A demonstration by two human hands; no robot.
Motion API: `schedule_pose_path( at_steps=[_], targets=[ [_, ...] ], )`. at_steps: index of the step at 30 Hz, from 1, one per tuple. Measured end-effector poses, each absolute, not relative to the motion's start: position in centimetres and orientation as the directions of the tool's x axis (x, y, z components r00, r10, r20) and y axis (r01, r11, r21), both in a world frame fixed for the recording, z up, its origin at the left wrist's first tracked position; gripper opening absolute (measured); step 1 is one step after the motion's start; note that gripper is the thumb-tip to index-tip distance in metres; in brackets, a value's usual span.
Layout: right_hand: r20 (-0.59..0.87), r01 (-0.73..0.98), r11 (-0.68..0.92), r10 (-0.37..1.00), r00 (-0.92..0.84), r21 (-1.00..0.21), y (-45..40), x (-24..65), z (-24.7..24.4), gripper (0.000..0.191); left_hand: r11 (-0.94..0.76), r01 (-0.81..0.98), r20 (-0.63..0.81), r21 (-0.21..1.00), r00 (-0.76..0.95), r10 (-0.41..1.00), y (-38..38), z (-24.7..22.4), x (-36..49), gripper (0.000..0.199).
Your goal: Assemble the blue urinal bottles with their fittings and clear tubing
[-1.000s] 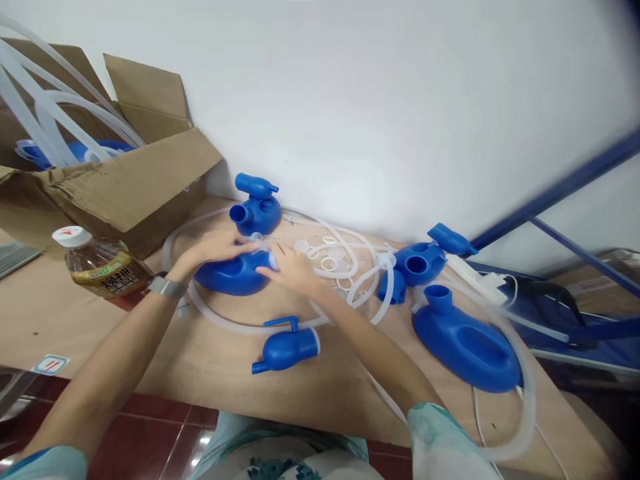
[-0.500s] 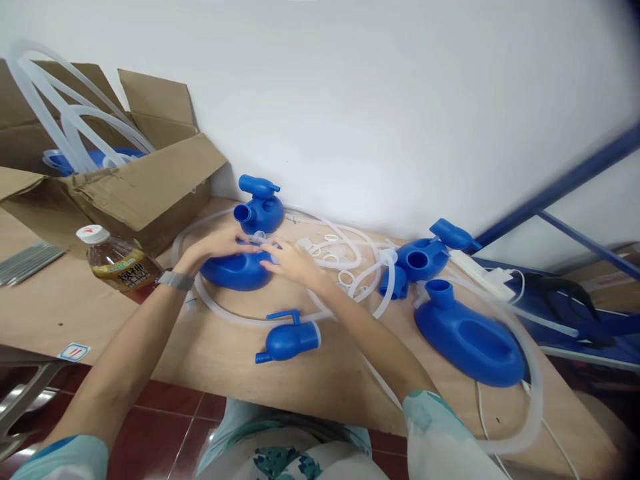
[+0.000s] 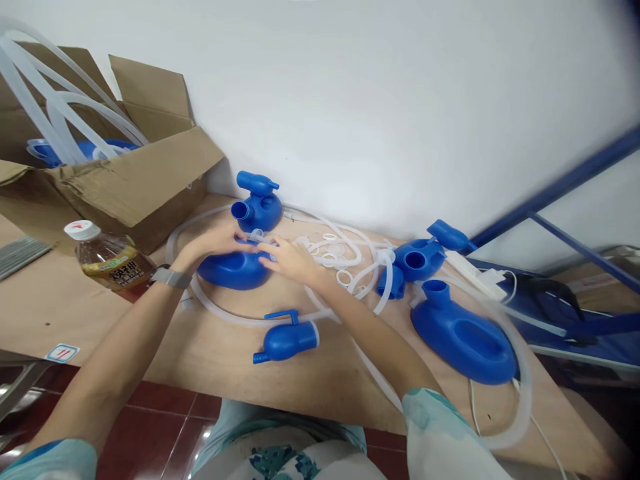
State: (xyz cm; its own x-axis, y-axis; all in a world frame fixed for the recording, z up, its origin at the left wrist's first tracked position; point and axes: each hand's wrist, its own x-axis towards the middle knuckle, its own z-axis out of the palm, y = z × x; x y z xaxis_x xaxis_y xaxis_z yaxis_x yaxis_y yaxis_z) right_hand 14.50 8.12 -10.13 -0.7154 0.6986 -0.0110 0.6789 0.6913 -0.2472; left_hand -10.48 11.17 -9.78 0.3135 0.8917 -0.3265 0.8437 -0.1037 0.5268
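Note:
A blue urinal bottle (image 3: 234, 272) lies on the table below my hands. At its far upper side is a small translucent plastic fitting (image 3: 257, 235), partly covered by my fingers. My left hand (image 3: 219, 241), with a grey watch band on the wrist, closes on the fitting from the left, thumb along the bottle's top. From the right, my right hand (image 3: 289, 259) reaches in with bent fingers and thumb closed at the same fitting. The exact finger contact is hard to see. Nearer to me lies a blue spout piece (image 3: 285, 341) with a thin side lever.
An open cardboard box (image 3: 150, 177) holding tubes and a drink bottle (image 3: 113, 261) are at left. Behind stands another urinal bottle (image 3: 265, 213). White rings (image 3: 344, 277) and coiled tubing lie centrally. More blue bottles (image 3: 465, 340) and a power strip (image 3: 475, 275) are on the right.
The view has shifted slightly, moving the box and drink bottle leftward in the picture. Both hands stay at the fitting on the blue bottle with almost the same grip.

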Motion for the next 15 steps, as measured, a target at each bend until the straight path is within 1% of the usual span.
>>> schedule_pose_path(
  at_steps=[4, 6, 8, 10, 12, 15],
  targets=[
    [-0.017, 0.624, 0.751, 0.636, -0.771, -0.215, 8.64, 14.74, -10.72, 0.046, -0.135, 0.839, -0.31, 0.527, 0.338, 0.889, 11.14, -9.79, -10.58, 0.064],
    [0.014, 0.615, 0.76, 0.632, -0.775, -0.21, 8.78, 14.9, -11.02, 0.052, -0.143, 0.838, -0.311, 0.527, 0.346, 0.885, 11.13, -9.83, -10.59, 0.064],
    [0.045, 0.626, 0.75, 0.648, -0.76, -0.212, 8.77, 14.99, -11.12, 0.056, -0.121, 0.854, -0.327, 0.505, 0.32, 0.889, 11.13, -9.86, -10.57, 0.065],
    [0.044, 0.645, 0.735, 0.666, -0.745, -0.209, 8.69, 14.96, -11.05, 0.053, -0.1, 0.867, -0.331, 0.488, 0.29, 0.898, 11.12, -9.88, -10.53, 0.065],
    [0.013, 0.653, 0.731, 0.668, -0.744, -0.199, 8.64, 14.83, -10.94, 0.048, -0.1, 0.865, -0.322, 0.493, 0.287, 0.902, 11.11, -9.9, -10.51, 0.064],
    [0.009, 0.649, 0.73, 0.665, -0.746, -0.214, 8.68, 14.61, -10.9, 0.046, -0.105, 0.854, -0.312, 0.51, 0.297, 0.902, 11.11, -9.96, -10.61, 0.06]
  ],
)
